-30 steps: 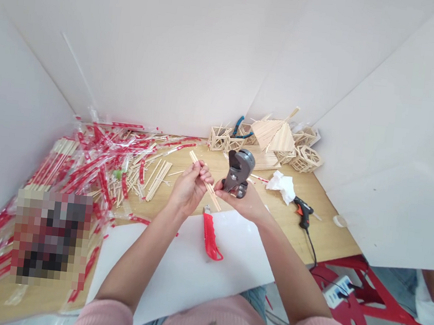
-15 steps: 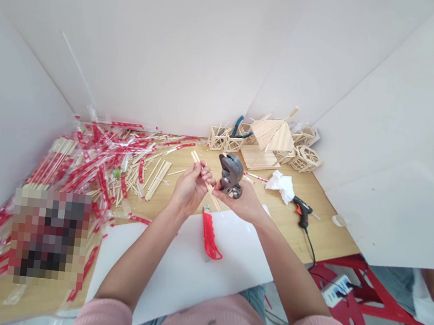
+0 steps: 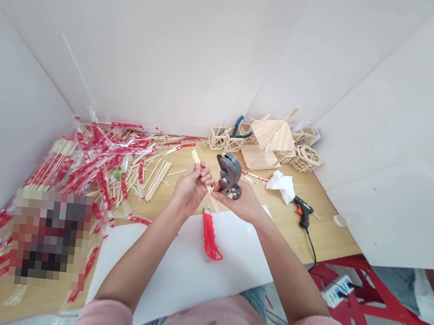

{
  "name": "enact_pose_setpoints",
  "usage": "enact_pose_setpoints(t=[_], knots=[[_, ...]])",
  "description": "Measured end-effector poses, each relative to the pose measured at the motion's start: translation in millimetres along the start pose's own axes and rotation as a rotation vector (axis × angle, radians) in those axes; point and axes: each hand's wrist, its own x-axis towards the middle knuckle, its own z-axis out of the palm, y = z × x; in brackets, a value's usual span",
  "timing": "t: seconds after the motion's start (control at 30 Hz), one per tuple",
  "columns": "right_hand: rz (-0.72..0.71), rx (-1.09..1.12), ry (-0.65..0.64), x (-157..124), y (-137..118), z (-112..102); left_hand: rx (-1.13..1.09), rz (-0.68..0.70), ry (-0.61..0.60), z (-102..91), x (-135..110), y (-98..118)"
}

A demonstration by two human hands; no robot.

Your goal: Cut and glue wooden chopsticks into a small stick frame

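My left hand (image 3: 195, 183) is closed around a few wooden chopsticks (image 3: 196, 156), which slant down toward the right between both hands. In my right hand (image 3: 242, 199) is a dark grey metal tool (image 3: 229, 170) with a rounded, hooked head; its exact kind is unclear. The fingertips of my right hand are close to the lower part of the sticks. Below the hands, a utility knife with a red handle (image 3: 210, 234) lies on a white sheet (image 3: 166, 276).
Chopsticks and red-printed wrappers (image 3: 100, 171) cover the left. Several loose chopsticks (image 3: 158, 181) lie nearer. Wooden stick models (image 3: 274, 137) and blue-handled pliers (image 3: 238, 126) stand at the back. A glue gun (image 3: 304, 210), crumpled paper (image 3: 281, 185) and a power strip (image 3: 339, 290) are on the right.
The dark tool has shifted very slightly left with my right hand, and the chopsticks sit a touch closer together. Otherwise hardly anything differs.
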Motion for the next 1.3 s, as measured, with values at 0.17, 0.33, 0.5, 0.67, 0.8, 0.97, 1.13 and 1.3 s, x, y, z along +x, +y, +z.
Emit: enact_pose_setpoints(t=[0.17,0.33,0.5,0.67,0.8,0.97,1.13,1.3], knots=[[0.038,0.009,-0.002,-2.4,-0.3,-2.3,-0.004,-0.013,0.020,3.2,-1.5,-0.8],[0.040,0.002,0.035,-4.1,-0.1,1.1,0.022,-0.015,0.037,2.6,-1.7,-3.8],[0.031,-0.012,0.036,-4.3,3.8,-4.5,0.091,-0.059,-0.052,4.4,-5.1,-2.2],[-0.027,-0.194,0.187,-6.9,10.0,-31.0,0.431,-0.091,-0.232,15.1,-19.2,1.2],[-0.170,-0.493,0.313,-14.5,2.2,-58.0,0.849,0.076,-0.329,24.1,-36.1,1.7],[-0.292,-0.669,0.402,-26.7,-15.5,-80.9,1.137,0.168,-0.361,30.6,-53.9,0.7],[-0.219,-0.558,0.470,-34.3,-10.2,-82.8,0.491,-0.072,-0.303,30.2,-43.8,8.0],[-0.024,-0.111,0.340,-35.5,7.2,-51.6,-0.051,-0.152,-0.071,24.7,-22.8,22.4]])
